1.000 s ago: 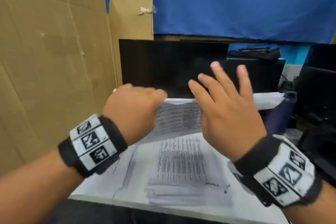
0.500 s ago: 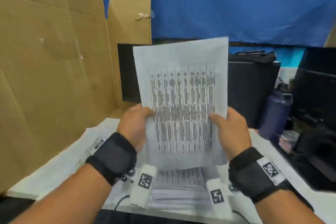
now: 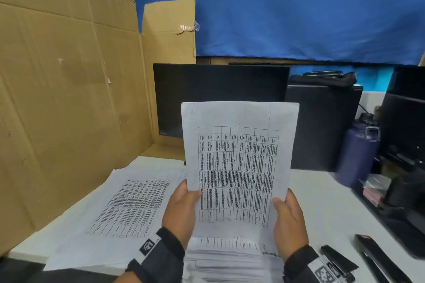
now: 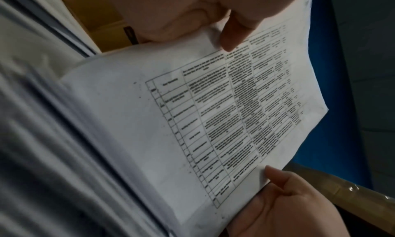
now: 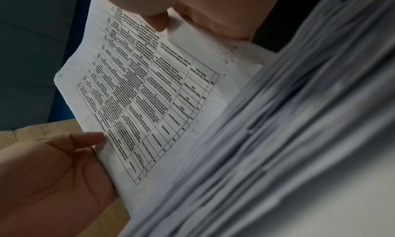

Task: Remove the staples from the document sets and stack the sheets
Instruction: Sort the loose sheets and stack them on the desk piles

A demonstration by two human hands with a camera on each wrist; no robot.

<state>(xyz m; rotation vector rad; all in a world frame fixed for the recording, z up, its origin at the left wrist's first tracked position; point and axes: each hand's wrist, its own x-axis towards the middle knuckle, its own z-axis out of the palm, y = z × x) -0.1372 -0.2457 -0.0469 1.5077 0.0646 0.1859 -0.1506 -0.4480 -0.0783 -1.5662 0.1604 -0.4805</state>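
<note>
While my left hand (image 3: 181,211) and right hand (image 3: 288,220) each pinch a side edge of the document set (image 3: 239,163), thumbs on its printed face, I hold it upright above the paper pile (image 3: 230,257) at the counter's (image 3: 322,202) near edge. Loose sheets (image 3: 128,209) lie to the left, a black stapler (image 3: 338,259) to the right.

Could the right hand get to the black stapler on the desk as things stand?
Probably not yet: the right hand grips the raised document set. Once it lets go, the stapler lies just right of that wrist, unobstructed.
</note>
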